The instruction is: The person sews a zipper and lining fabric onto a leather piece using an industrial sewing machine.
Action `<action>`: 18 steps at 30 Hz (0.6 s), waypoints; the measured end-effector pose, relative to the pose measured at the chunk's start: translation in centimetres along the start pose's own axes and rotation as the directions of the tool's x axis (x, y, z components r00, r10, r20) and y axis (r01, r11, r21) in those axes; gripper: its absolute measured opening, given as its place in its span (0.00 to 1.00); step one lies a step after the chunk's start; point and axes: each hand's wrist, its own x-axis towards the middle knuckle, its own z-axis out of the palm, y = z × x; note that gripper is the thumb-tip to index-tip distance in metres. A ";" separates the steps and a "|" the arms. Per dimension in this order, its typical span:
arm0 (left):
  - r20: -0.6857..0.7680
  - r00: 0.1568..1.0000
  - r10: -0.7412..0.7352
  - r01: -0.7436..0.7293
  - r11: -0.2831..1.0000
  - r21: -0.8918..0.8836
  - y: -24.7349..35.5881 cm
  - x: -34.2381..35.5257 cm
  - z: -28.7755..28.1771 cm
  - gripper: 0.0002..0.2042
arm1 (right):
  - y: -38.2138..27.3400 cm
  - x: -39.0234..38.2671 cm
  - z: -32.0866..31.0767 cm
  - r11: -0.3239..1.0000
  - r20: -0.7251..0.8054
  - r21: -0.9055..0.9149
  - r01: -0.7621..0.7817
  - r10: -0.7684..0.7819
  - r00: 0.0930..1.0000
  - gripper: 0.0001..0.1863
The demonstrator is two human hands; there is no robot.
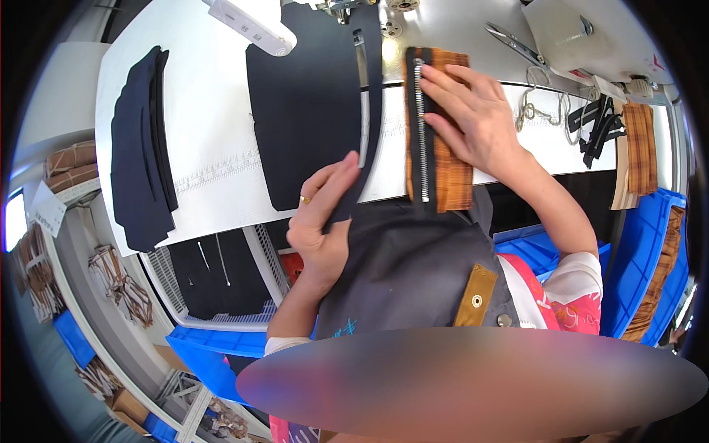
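A large dark fabric panel (306,118) lies on the white table (210,96), its top end near the sewing machine's foot (341,10). Along its right side runs a slit-like gap, bordered by a narrow dark strip (375,96). My left hand (323,221) is closed at the lower end of this gap, fingers pinching the dark fabric. To the right, a metal-toothed zipper (423,159) on black tape lies along an orange-brown plaid fabric piece (454,173). My right hand (476,118) rests on both, fingers stretched out and fingertips touching the zipper.
Stacked dark panels (136,155) lie at the table's left. Scissors (513,44) rest on the metal machine bed. Black strips (597,124) and plaid pieces (639,144) are at right. A white basket (266,262) and blue crates (628,284) stand below table height.
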 end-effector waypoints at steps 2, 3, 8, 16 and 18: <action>-0.044 0.999 0.014 -0.017 0.997 -0.070 -0.8 -0.7 -0.1 0.20 | -0.9 1.4 0.8 0.999 -0.002 0.037 0.034 -0.034 0.999 0.20; -0.088 0.996 0.027 -0.039 0.989 -0.141 -1.1 -0.9 -0.1 0.17 | -1.2 2.0 1.1 0.998 -0.011 0.048 0.051 -0.051 0.999 0.19; 0.165 0.955 0.245 -0.291 0.878 0.379 -0.1 -0.9 0.0 0.29 | -0.5 4.2 2.4 0.986 -0.011 0.052 0.158 -0.158 0.987 0.21; 0.169 0.907 0.385 -0.408 0.710 0.573 -1.8 -1.9 1.4 0.25 | 0.1 4.4 2.8 0.991 0.047 0.016 0.132 -0.132 0.990 0.22; 0.151 0.907 0.393 -0.409 0.735 0.541 -1.8 -2.0 1.3 0.26 | 0.2 4.5 2.7 0.992 0.059 0.003 0.128 -0.128 0.990 0.22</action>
